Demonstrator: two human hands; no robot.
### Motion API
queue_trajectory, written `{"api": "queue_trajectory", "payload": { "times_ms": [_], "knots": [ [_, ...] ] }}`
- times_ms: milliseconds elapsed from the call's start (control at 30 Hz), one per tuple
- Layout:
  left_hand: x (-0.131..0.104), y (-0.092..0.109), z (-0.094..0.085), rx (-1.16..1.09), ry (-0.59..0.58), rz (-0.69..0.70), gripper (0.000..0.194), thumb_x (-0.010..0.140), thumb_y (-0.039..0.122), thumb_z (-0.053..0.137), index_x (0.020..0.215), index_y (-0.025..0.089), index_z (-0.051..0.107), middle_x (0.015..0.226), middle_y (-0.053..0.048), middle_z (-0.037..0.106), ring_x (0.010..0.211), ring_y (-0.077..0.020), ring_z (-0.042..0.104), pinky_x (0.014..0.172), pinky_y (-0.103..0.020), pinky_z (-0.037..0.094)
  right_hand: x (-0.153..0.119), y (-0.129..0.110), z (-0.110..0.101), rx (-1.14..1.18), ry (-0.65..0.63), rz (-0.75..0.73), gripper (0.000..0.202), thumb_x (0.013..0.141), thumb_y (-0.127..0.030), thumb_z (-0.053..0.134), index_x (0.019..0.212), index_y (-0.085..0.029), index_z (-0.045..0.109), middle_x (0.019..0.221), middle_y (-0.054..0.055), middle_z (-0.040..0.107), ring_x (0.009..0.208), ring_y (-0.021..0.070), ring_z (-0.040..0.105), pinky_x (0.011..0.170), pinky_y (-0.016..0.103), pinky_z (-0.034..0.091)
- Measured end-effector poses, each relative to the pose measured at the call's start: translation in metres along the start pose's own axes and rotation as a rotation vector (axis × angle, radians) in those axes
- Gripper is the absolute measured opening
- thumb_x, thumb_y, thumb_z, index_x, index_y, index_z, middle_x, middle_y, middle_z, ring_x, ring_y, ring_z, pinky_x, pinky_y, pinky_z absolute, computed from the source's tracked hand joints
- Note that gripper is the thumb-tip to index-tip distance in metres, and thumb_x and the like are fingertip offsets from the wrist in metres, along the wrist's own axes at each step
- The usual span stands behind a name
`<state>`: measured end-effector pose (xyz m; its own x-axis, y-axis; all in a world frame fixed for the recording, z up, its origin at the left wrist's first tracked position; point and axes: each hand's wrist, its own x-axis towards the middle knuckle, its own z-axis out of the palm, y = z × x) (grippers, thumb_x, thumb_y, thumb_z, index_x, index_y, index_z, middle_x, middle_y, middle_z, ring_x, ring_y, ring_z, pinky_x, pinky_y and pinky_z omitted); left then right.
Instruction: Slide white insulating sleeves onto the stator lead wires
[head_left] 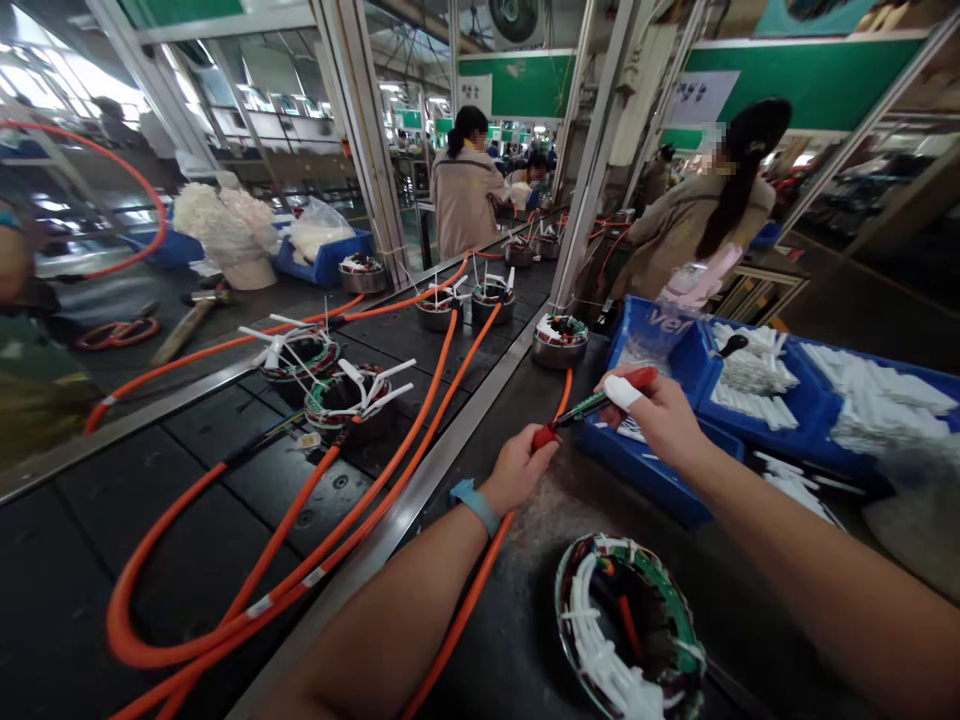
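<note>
My left hand (521,465), with a blue band at the wrist, is closed round the near red end of a slim dark-and-green piece (581,407) with red ends. My right hand (656,410), a white cover on one finger, grips its far end; its exact kind is unclear. An orange cable (480,575) passes beneath my left forearm and hand, and a stretch of orange cable shows below a wound motor stator (560,342) just beyond the hands. Nearer me lies another stator (630,630) with white sleeves and green parts round its ring.
Blue bins (667,465) with white tubes stand at right. Across a metal rail (442,480), several stators (349,395) with orange cables (300,590) rest on the dark line. A hammer (187,325) and scissors (120,330) lie at far left. Two people (465,200) stand beyond.
</note>
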<state>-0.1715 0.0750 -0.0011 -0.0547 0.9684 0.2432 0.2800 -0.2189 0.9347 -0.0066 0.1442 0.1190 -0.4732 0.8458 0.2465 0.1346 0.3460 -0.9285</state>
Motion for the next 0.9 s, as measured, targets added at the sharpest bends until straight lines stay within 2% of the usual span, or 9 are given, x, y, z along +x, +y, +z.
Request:
{"api": "queue_trajectory", "payload": {
  "times_ms": [100, 233, 433, 567, 633, 700, 767, 833, 900],
  "knots": [
    [-0.002, 0.003, -0.001, 0.117, -0.016, 0.083, 0.023, 0.089, 0.034, 0.044, 0.095, 0.016, 0.056, 0.074, 0.001, 0.056, 0.068, -0.012, 0.05, 0.064, -0.023, 0.041, -0.006, -0.002, 0.004, -0.03, -0.018, 0.043, 0.029, 0.074, -0.046, 0.064, 0.078, -0.017, 0.057, 0.054, -0.002, 0.058, 0.048, 0.0138, 0.055, 0.047, 0.025, 0.045],
    [-0.01, 0.008, -0.003, 0.295, -0.016, 0.184, 0.02, 0.085, 0.033, 0.051, 0.092, 0.017, 0.059, 0.081, -0.004, 0.061, 0.075, -0.0169, 0.054, 0.072, -0.029, 0.043, -0.024, 0.001, 0.021, 0.027, -0.049, 0.098, 0.032, 0.077, -0.05, 0.061, 0.078, -0.019, 0.052, 0.054, -0.004, 0.055, 0.047, 0.0133, 0.054, 0.046, 0.025, 0.046],
    [-0.019, 0.013, -0.005, 0.494, 0.072, 0.242, 0.029, 0.088, 0.036, 0.044, 0.094, 0.013, 0.06, 0.084, -0.013, 0.06, 0.086, -0.0246, 0.054, 0.084, -0.042, 0.041, -0.042, 0.002, 0.043, 0.14, 0.081, 0.168, 0.038, 0.078, -0.058, 0.056, 0.079, -0.021, 0.045, 0.053, -0.004, 0.056, 0.047, 0.0155, 0.055, 0.046, 0.027, 0.047],
    [-0.017, 0.015, -0.007, 0.484, -0.05, 0.312, 0.028, 0.082, 0.035, 0.056, 0.102, 0.017, 0.06, 0.087, -0.008, 0.062, 0.085, -0.0214, 0.057, 0.084, -0.038, 0.043, -0.061, 0.004, 0.04, 0.152, 0.106, 0.284, 0.043, 0.072, -0.06, 0.061, 0.082, -0.02, 0.047, 0.054, -0.003, 0.057, 0.047, 0.016, 0.054, 0.047, 0.029, 0.046],
    [-0.015, 0.014, -0.009, 0.432, -0.125, 0.333, 0.043, 0.075, 0.037, 0.064, 0.115, 0.021, 0.055, 0.089, -0.003, 0.063, 0.081, -0.0176, 0.058, 0.08, -0.031, 0.045, -0.081, 0.007, 0.027, 0.143, 0.062, 0.312, 0.042, 0.07, -0.055, 0.065, 0.087, -0.018, 0.054, 0.054, -0.001, 0.057, 0.048, 0.0149, 0.052, 0.048, 0.028, 0.044],
    [-0.013, 0.011, -0.011, 0.367, -0.153, 0.315, 0.056, 0.075, 0.036, 0.064, 0.126, 0.021, 0.045, 0.087, 0.0, 0.062, 0.073, -0.013, 0.058, 0.072, -0.025, 0.047, -0.107, 0.014, 0.0, 0.152, 0.069, 0.327, 0.042, 0.071, -0.049, 0.067, 0.095, -0.016, 0.058, 0.054, -0.001, 0.056, 0.049, 0.0133, 0.049, 0.049, 0.026, 0.041],
    [-0.011, 0.007, -0.012, 0.31, -0.149, 0.278, 0.054, 0.08, 0.035, 0.059, 0.129, 0.018, 0.041, 0.084, 0.001, 0.06, 0.066, -0.0102, 0.055, 0.065, -0.021, 0.046, -0.135, 0.023, -0.039, 0.169, 0.204, 0.356, 0.043, 0.07, -0.047, 0.068, 0.098, -0.017, 0.06, 0.053, -0.002, 0.053, 0.05, 0.0128, 0.046, 0.046, 0.024, 0.037],
    [-0.01, 0.004, -0.012, 0.272, -0.147, 0.247, 0.046, 0.083, 0.034, 0.054, 0.125, 0.018, 0.045, 0.081, 0.001, 0.059, 0.064, -0.0096, 0.054, 0.064, -0.021, 0.045, -0.161, 0.037, -0.084, 0.168, 0.342, 0.417, 0.045, 0.066, -0.048, 0.069, 0.098, -0.018, 0.062, 0.052, -0.002, 0.05, 0.048, 0.013, 0.043, 0.042, 0.024, 0.034],
    [-0.01, 0.003, -0.011, 0.25, -0.142, 0.223, 0.037, 0.086, 0.033, 0.05, 0.119, 0.018, 0.051, 0.08, 0.001, 0.059, 0.066, -0.0102, 0.054, 0.065, -0.021, 0.044, -0.184, 0.052, -0.127, 0.154, 0.406, 0.545, 0.051, 0.061, -0.051, 0.068, 0.1, -0.019, 0.062, 0.051, 0.0, 0.051, 0.046, 0.0154, 0.044, 0.041, 0.027, 0.036]
  ]
}}
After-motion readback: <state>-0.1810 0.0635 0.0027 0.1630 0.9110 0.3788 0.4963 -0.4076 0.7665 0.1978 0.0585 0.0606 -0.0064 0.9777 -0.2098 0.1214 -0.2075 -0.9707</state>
